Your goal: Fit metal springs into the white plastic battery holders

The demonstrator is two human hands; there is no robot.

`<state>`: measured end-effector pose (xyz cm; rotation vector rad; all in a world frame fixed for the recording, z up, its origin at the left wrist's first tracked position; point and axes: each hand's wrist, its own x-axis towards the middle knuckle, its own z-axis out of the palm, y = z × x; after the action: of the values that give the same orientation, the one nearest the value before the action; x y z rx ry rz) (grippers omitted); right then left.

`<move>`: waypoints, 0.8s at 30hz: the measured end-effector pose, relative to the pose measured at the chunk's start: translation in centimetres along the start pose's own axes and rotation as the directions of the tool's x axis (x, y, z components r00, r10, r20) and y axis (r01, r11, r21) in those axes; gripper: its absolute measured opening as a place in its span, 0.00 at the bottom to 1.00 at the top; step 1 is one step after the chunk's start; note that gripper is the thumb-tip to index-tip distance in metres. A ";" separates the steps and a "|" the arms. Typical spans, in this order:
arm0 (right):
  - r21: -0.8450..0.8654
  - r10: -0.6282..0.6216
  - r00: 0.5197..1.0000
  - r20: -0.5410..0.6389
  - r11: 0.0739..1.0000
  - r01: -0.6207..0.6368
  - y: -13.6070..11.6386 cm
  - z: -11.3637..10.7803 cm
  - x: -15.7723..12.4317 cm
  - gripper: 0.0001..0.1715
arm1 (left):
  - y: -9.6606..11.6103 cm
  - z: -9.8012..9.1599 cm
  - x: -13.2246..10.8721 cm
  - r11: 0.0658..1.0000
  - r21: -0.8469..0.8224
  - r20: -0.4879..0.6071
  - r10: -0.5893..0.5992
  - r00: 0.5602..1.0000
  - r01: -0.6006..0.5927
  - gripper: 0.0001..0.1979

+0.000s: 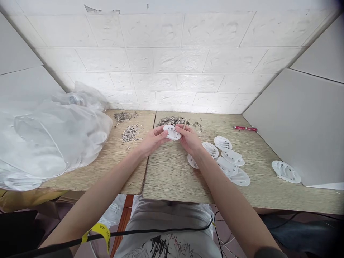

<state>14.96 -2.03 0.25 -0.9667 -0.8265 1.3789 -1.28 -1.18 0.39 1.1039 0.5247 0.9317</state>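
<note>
A round white plastic part (pixel 172 133) with slots and small metal bits is held above the table, tilted toward me. My left hand (pixel 153 141) pinches its left edge between thumb and fingers. At its right edge, the fingertips of my right hand (pixel 190 138) touch the face of the part. A thin beige stick (pixel 185 123) juts up from my right hand, its lower end hidden in the closed fingers. Just behind the hands is a pile of small metal pieces (pixel 173 121). Several similar white parts (pixel 223 143) lie beside my right forearm, some overlapping.
Two smaller heaps of metal pieces (pixel 130 133) sit on the left tabletop. A large translucent plastic bag (pixel 53 139) fills the left side. Toward the right are a red pen-like object (pixel 245 128) and a lone white part (pixel 286 171) near the grey panel (pixel 301 122).
</note>
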 end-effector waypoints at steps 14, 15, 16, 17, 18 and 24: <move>-0.227 -0.311 0.947 -0.085 0.931 0.285 -0.9 -0.4 -0.1 0.31 | -0.2 -0.2 0.3 0.998 -0.062 -0.122 0.017 0.992 -0.025 0.19; -0.207 -0.325 0.944 -0.063 0.929 0.306 -1.0 -0.3 -0.2 0.30 | -0.2 -0.2 0.3 0.997 -0.070 -0.126 0.014 0.992 -0.023 0.20; -0.197 -0.337 0.941 -0.038 0.926 0.323 -1.0 -0.2 -0.3 0.29 | -0.2 -0.1 0.3 0.997 -0.073 -0.129 0.012 0.992 -0.021 0.20; -0.200 -0.347 0.938 -0.013 0.920 0.338 -0.9 -0.1 -0.4 0.27 | -0.2 -0.2 0.3 0.997 -0.073 -0.129 0.010 0.992 -0.020 0.21; -0.215 -0.357 0.934 0.011 0.911 0.351 -0.9 0.0 -0.4 0.25 | -0.2 -0.2 0.3 0.997 -0.068 -0.126 0.010 0.992 -0.019 0.21; -0.311 -0.419 0.904 0.090 0.850 0.425 -0.5 0.1 -0.5 0.18 | -0.4 -0.3 0.3 0.998 -0.055 -0.105 0.008 0.994 -0.014 0.19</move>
<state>15.01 -2.45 0.74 -0.9471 -1.2281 0.8846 -1.15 -0.83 -0.03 1.0128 0.5757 1.0118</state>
